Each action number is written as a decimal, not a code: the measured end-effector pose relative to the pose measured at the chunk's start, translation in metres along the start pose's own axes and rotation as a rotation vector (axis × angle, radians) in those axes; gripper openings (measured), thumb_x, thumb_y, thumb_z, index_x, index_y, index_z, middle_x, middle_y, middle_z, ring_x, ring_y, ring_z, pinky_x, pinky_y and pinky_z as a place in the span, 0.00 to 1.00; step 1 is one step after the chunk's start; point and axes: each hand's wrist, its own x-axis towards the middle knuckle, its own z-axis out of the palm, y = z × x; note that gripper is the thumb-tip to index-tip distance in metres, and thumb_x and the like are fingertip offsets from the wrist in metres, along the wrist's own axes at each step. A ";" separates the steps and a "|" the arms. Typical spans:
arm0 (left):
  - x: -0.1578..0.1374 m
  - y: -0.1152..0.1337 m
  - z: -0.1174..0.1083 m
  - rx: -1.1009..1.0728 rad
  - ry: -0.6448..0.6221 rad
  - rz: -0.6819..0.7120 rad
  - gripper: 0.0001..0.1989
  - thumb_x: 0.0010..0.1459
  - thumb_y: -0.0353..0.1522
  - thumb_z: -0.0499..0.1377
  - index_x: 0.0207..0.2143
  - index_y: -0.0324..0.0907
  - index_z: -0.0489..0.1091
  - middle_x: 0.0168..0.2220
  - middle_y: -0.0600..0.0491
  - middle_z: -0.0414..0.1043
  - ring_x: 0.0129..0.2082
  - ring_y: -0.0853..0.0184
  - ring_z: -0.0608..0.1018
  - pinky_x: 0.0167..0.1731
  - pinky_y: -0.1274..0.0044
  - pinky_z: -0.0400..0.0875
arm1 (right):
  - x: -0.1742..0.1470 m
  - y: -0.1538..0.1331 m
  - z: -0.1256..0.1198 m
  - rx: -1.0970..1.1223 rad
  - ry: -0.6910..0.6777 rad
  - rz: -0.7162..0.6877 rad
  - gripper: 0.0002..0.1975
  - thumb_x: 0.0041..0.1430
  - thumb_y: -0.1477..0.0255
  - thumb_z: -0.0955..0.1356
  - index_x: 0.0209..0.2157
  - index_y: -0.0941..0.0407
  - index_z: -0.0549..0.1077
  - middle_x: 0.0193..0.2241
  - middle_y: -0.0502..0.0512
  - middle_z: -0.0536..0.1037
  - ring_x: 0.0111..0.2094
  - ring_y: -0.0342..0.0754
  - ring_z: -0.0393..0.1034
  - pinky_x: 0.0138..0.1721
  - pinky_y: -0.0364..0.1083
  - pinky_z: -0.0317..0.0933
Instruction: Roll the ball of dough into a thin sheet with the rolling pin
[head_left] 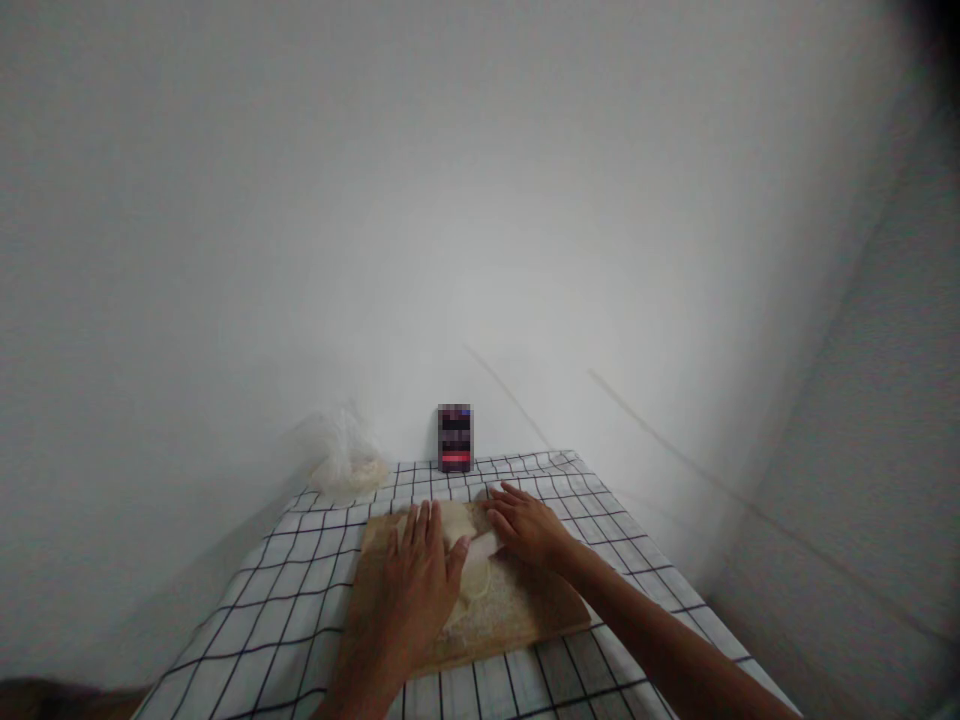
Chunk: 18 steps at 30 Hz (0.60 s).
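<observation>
Reaching over the board point(536, 610), left hand point(421, 572) and angled right hand point(531, 527) both spread wide, palms down.

Two hands point(421, 578) point(534, 527), one board point(536, 600), one bag point(345, 455), one tablecloth point(300, 580).

Left hand point(426, 572) palm-down, fingers point(424, 522) forward; right hand point(531, 527) angled inward.

Checked-cloth table point(289, 590): wooden board point(525, 612), clear plastic bag point(349, 458) far left, dark upright object point(456, 438)
</observation>
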 end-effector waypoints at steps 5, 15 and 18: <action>-0.022 0.016 -0.012 -0.017 0.042 0.095 0.31 0.73 0.43 0.46 0.69 0.32 0.56 0.69 0.35 0.59 0.69 0.48 0.63 0.64 0.51 0.62 | -0.048 -0.009 0.000 0.009 0.068 -0.005 0.26 0.77 0.61 0.55 0.65 0.56 0.69 0.68 0.60 0.65 0.72 0.58 0.50 0.70 0.62 0.51; -0.035 0.013 -0.009 -0.085 0.003 0.158 0.32 0.73 0.45 0.46 0.70 0.35 0.55 0.70 0.39 0.57 0.70 0.51 0.62 0.65 0.56 0.63 | -0.065 -0.017 -0.004 0.019 0.019 0.090 0.30 0.75 0.53 0.54 0.70 0.51 0.61 0.71 0.57 0.58 0.73 0.61 0.45 0.70 0.67 0.47; -0.017 0.005 -0.001 -0.057 -0.021 0.082 0.32 0.72 0.46 0.46 0.68 0.33 0.59 0.69 0.35 0.59 0.69 0.47 0.63 0.65 0.52 0.62 | -0.031 -0.015 -0.010 -0.001 -0.068 0.115 0.30 0.76 0.54 0.53 0.69 0.52 0.61 0.72 0.59 0.56 0.74 0.61 0.42 0.69 0.68 0.45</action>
